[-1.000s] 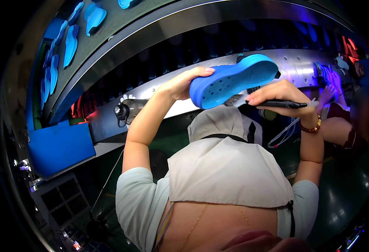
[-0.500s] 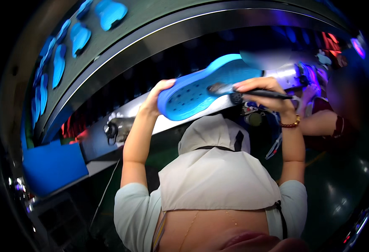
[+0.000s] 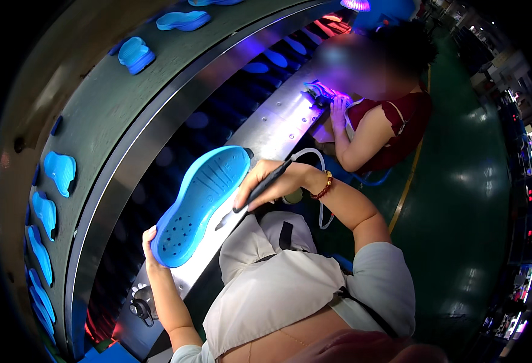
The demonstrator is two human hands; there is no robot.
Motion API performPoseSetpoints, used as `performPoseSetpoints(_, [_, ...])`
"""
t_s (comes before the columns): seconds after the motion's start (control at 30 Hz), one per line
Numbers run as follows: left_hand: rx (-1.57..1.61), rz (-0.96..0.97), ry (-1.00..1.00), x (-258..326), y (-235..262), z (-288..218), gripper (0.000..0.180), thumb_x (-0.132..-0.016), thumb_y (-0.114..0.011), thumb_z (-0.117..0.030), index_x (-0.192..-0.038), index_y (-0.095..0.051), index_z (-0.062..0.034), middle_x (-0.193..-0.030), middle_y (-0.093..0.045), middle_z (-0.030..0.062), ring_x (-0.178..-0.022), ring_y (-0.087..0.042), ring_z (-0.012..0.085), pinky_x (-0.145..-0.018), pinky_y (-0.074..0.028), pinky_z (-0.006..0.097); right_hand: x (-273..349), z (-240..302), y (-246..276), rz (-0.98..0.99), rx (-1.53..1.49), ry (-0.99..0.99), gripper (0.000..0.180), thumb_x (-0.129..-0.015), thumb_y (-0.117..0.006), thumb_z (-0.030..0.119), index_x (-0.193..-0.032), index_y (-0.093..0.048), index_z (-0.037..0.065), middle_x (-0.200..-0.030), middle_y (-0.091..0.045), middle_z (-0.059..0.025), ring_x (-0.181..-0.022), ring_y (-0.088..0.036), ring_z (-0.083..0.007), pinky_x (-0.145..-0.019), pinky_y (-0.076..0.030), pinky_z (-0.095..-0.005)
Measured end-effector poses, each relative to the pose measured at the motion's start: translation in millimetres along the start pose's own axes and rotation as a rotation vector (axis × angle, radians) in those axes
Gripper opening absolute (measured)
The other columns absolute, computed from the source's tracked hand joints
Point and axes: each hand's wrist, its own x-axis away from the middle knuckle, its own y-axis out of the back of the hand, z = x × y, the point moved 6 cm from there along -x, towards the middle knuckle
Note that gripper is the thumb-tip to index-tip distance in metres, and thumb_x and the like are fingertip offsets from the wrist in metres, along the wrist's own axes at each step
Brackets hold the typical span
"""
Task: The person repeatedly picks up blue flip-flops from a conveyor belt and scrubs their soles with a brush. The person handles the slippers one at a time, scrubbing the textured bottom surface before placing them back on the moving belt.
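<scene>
A light-blue foam shoe sole [image 3: 202,190] with raised rims is held up at a slant. Its hollow inner face shows, with small dark holes at the lower end and grooves toward the upper end. My left hand [image 3: 150,242] grips it by the rim of the lower end. In my right hand [image 3: 275,181] is a brush [image 3: 260,192], its black handle pinched between thumb and fingers. The brush's tip points down beside the sole's right edge; whether it touches the sole I cannot tell.
A metal bench [image 3: 266,127] runs under the sole. Beyond a metal rail [image 3: 127,130], a belt [image 3: 99,115] carries several blue soles. A dark bottle [image 3: 142,305] stands near my left forearm. To the right, a co-worker [image 3: 375,127] works under purple light.
My view has turned to the right, bringing the co-worker further into sight. The brush was over the sole's inside; now its tip is beside the edge. Both hands keep their hold.
</scene>
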Motion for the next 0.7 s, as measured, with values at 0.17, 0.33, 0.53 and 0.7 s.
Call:
performPoseSetpoints(0.17, [0.006,0.156,-0.044,-14,-19,-5,0.037,-0.071,-0.050,-0.028,-0.091,-0.061,0.0009,-0.086,-0.063,0.0149,-0.074,-0.060,0.0280,-0.069,-0.049,0.037,4,-6,19,-0.204,0.061,0.037,0.022,-0.071,-0.064,0.001,-0.093,-0.063,0.003,-0.086,-0.064,-0.0067,-0.063,-0.056,-0.0073,-0.056,-0.044,-0.0191])
performPoseSetpoints(0.33, [0.183,0.099,-0.019,-9,-14,-12,0.048,-0.081,-0.046,-0.041,-0.107,-0.054,-0.0014,-0.109,-0.055,0.0160,-0.096,-0.054,0.0309,-0.085,-0.042,0.041,3,38,-1,-0.133,0.085,0.165,0.021,-0.068,-0.066,0.002,-0.089,-0.063,0.001,-0.086,-0.064,-0.0086,-0.081,-0.060,-0.0146,-0.072,-0.046,-0.0235])
performPoseSetpoints(0.53, [0.404,0.510,-0.148,-41,-81,55,0.089,-0.073,-0.027,-0.073,-0.131,-0.027,-0.0048,-0.120,-0.044,0.0207,-0.111,-0.043,0.0352,-0.089,-0.039,0.050,-4,-15,-7,-0.441,-0.016,0.098,0.018,-0.071,-0.062,0.000,-0.088,-0.063,-0.003,-0.090,-0.063,-0.0129,-0.094,-0.056,-0.0169,-0.079,-0.044,-0.0256])
performPoseSetpoints(0.7, [0.324,0.247,-0.147,-51,-67,69,0.095,-0.069,-0.014,-0.078,-0.128,-0.031,-0.0060,-0.116,-0.045,0.0249,-0.105,-0.047,0.0360,-0.088,-0.039,0.050,-11,-44,-8,-0.468,-0.173,-0.039,0.016,-0.073,-0.060,0.000,-0.089,-0.063,-0.004,-0.084,-0.064,-0.0102,-0.076,-0.059,-0.0114,-0.069,-0.047,-0.0203])
